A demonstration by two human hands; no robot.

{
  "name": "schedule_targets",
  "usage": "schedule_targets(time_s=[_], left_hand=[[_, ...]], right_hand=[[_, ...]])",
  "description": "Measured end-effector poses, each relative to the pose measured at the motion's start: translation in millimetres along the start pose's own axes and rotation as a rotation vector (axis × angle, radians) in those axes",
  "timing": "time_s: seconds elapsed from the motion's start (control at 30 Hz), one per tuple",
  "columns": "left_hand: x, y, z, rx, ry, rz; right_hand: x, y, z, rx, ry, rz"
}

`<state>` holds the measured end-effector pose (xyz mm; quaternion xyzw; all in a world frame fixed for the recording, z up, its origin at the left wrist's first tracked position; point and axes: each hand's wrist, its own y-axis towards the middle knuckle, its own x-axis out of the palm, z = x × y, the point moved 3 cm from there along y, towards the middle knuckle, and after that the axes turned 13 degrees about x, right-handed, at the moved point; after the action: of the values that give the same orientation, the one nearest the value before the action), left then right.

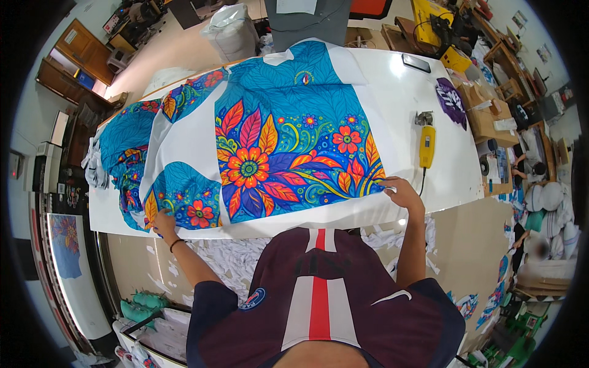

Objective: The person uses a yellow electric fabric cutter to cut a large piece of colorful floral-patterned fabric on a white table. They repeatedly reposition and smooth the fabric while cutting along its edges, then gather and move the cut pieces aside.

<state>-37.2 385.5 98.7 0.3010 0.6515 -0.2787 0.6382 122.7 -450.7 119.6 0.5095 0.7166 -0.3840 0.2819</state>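
A large sheet of white fabric printed with bright blue leaf patterns and red, orange and purple flowers (pixel 276 147) lies spread flat across a long white tabletop (pixel 399 92), reaching from the near edge almost to the far one. The person stands at the near edge, leaning over it. The left hand (pixel 162 222) rests on the sheet's near left corner, fingers curled down onto the cloth beside a printed red flower; whether it pinches the cloth or only presses it cannot be told. The right hand (pixel 399 190) sits on the sheet's near right edge, fingers bent and closed lightly against the border of the print, gripping or pinning the fabric there. More printed blue floral fabric (pixel 126 147) lies bunched at the tabletop's left end, touching the spread sheet. A yellow handheld electric cutter with a metal head (pixel 426 140) lies on the bare tabletop just beyond the right hand, its black cord running toward the near edge. A dark flat phone (pixel 416 62) lies near the far right corner. White paper scraps (pixel 233 254) litter the floor under the near edge.
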Motion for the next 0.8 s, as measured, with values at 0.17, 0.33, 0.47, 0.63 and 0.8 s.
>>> schedule_targets(time_s=[0.17,0.33,0.47,0.63,0.8], left_hand=[[23,-10,42,0.296,-0.405,0.269],[32,-57,197,0.712,-0.476,0.31],[10,-75,272,0.787,-0.283,0.238],[3,-24,384,0.946,-0.74,0.201],[-13,24,547,1.299,-0.835,0.122]], right_hand=[[-3,11,-10,0.202,0.034,-0.024],[-4,24,7,0.308,0.095,0.124],[25,33,25,0.244,0.139,0.054],[33,31,5,0.323,0.013,0.048],[34,42,11,0.348,0.093,0.053]])
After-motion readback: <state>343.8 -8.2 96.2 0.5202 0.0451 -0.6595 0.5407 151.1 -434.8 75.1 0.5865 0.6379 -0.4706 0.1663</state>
